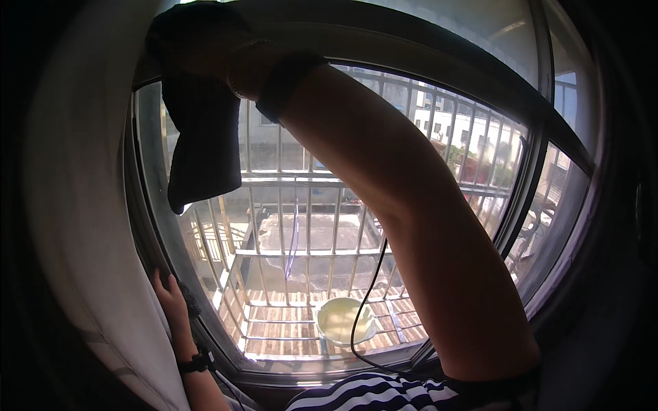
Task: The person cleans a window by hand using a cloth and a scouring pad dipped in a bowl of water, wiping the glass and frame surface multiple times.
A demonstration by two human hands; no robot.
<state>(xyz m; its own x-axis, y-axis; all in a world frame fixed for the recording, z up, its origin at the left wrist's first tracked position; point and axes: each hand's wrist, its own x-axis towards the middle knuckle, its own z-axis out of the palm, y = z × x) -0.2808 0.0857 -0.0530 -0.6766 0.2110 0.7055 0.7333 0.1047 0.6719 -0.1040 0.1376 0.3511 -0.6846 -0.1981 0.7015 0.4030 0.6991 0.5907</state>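
Note:
High at the upper left, my right hand is a dark shape against the light. It grips a dark cloth that hangs down in front of the window glass; its fingers are lost in shadow. My right arm reaches up across the window. At the lower left, my left hand lies against the window frame beside a pale curtain, thumb and a finger apart. A dark fuzzy piece shows right next to it; whether the hand holds this piece is unclear.
Beyond the glass stands a metal window grille. A pale basin rests on its slatted floor. A black cable loops down in front of the glass. A purple strip hangs at the grille. A thick frame bar crosses above.

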